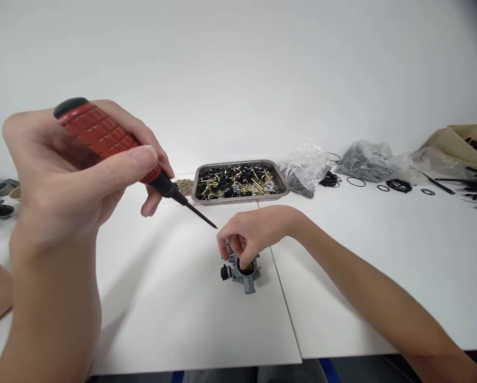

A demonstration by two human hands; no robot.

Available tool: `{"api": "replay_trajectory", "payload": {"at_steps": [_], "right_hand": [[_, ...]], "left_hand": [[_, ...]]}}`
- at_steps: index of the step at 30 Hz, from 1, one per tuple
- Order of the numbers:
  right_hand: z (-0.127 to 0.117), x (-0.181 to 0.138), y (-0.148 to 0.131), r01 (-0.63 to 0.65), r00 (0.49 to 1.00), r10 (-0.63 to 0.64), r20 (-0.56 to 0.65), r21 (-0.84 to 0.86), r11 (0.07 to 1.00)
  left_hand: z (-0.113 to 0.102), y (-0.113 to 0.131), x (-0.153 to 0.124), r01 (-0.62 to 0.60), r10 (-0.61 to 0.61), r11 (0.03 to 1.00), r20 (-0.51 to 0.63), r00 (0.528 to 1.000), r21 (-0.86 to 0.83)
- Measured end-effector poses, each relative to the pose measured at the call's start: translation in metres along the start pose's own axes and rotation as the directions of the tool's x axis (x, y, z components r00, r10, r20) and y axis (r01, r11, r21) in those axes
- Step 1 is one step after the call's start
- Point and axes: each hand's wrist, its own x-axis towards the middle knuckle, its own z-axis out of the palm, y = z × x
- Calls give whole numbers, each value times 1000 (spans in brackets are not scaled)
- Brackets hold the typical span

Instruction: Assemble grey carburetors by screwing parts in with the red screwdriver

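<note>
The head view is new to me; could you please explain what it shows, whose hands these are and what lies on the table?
There is no machine here: a camera worn on a person's head looks down at their own two bare hands. The left hand holds a red-handled screwdriver raised above the white table. The right hand pinches the top of a small grey metal part standing on the table. Behind it lie a steel tray full of black and brass pieces, plastic bags and loose black rings.
</note>
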Motion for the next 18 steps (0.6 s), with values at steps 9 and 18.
{"api": "replay_trajectory", "payload": {"at_steps": [9, 18], "right_hand": [[2, 2, 0, -15, 999, 16, 41, -23, 1000], [-2, 8, 13, -112, 994, 112, -3, -56, 992]], "left_hand": [[-2, -2, -1, -1, 1, 1000, -5, 1000, 14], [1, 1, 0, 71, -70, 996, -35, 997, 48]]}}
